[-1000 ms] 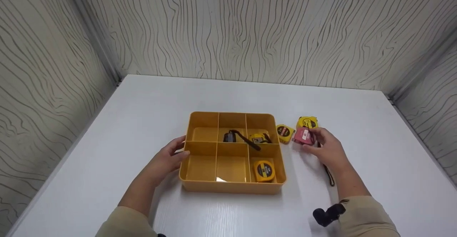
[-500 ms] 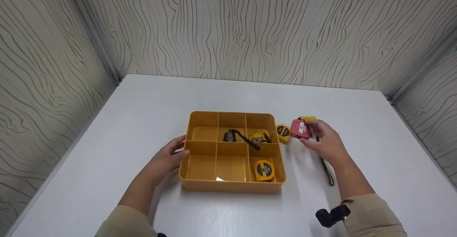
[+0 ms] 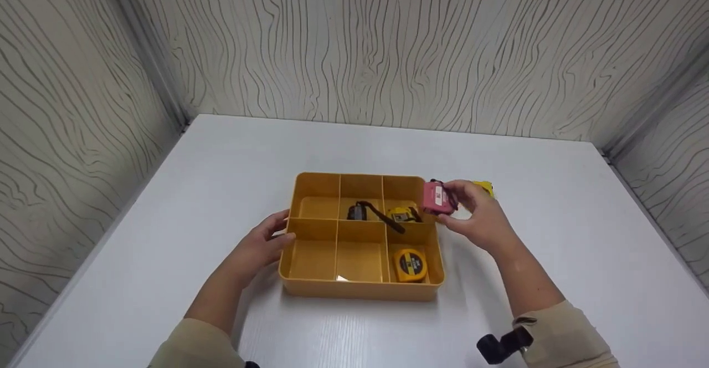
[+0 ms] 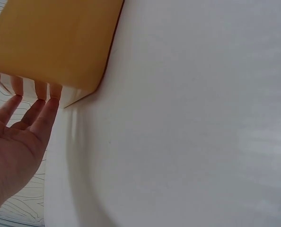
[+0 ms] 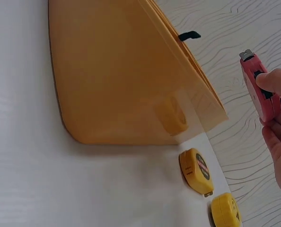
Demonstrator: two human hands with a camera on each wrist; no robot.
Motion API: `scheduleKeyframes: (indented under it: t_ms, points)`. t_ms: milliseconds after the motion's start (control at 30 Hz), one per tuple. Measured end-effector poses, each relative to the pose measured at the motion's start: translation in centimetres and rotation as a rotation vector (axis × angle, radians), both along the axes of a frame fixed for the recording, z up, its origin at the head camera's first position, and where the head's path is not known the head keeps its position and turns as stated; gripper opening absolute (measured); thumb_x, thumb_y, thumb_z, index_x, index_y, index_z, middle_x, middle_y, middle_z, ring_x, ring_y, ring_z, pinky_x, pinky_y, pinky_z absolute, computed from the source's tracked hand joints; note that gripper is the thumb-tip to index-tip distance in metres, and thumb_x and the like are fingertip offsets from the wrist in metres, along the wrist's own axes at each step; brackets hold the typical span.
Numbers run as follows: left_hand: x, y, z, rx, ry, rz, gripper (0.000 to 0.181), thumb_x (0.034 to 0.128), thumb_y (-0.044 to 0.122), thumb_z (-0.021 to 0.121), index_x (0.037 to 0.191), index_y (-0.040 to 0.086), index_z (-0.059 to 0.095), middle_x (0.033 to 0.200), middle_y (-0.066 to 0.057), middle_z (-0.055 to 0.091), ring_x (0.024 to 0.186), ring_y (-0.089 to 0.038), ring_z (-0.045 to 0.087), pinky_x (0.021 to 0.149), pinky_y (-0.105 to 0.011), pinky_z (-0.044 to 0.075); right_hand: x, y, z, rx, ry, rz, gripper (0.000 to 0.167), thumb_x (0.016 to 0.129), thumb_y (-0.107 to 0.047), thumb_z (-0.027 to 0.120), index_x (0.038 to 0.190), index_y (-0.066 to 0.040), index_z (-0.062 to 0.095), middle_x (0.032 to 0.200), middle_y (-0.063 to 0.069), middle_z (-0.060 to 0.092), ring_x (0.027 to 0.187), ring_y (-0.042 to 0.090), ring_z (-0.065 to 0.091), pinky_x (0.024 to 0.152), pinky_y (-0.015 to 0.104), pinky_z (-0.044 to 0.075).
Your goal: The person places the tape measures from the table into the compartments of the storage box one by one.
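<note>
My right hand (image 3: pixel 475 218) pinches a pink tape measure (image 3: pixel 438 197) above the back right corner of an orange-yellow divided box (image 3: pixel 360 290). Its metal hook and black thumb-lock show in the right wrist view. At the box's left side, my left hand (image 3: pixel 260 249) holds the wall, fingertips against the outside and thumb over the rim. A black tape measure (image 3: pixel 357 211) with a strap lies in the back middle compartment. One yellow tape measure (image 3: pixel 403 214) is in the back right compartment, and another orange-yellow tape measure (image 3: pixel 410 265) in the front right.
Outside the box, on the white table (image 3: pixel 354 335), lie a yellow tape measure (image 5: pixel 196 171) beside the box wall and another yellow tape measure (image 5: pixel 225 209) farther out. Wood-grain patterned panels (image 3: pixel 365 41) stand around the table's back and sides.
My right hand has lifted the pink tape measure and carried it left, from beside the yellow tape measures to above the box's back right corner. The left hand and box stay put.
</note>
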State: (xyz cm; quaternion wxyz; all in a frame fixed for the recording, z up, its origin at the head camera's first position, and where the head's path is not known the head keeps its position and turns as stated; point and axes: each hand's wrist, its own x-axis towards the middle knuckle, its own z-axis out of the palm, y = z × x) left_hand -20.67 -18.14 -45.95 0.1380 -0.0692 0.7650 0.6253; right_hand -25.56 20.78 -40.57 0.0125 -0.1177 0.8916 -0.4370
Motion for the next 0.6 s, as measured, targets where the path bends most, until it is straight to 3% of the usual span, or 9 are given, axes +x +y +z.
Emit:
scheduleKeyframes:
  t_ms: [600]
  points:
    - [0.2, -0.1, 0.1, 0.047, 0.014, -0.014, 0.06, 0.0857, 0.028, 0.064, 0.139, 0.026, 0.037, 0.138, 0.0, 0.04, 0.125, -0.021, 0.042, 0.097, -0.044, 0.041, 2.1, -5.7, 0.5, -0.085, 0.022, 0.134, 0.058, 0.073, -0.016, 0.076, 0.124, -0.016, 0.049, 0.127, 0.003, 0.049, 0.123, 0.02, 0.044, 0.1, 0.039, 0.037]
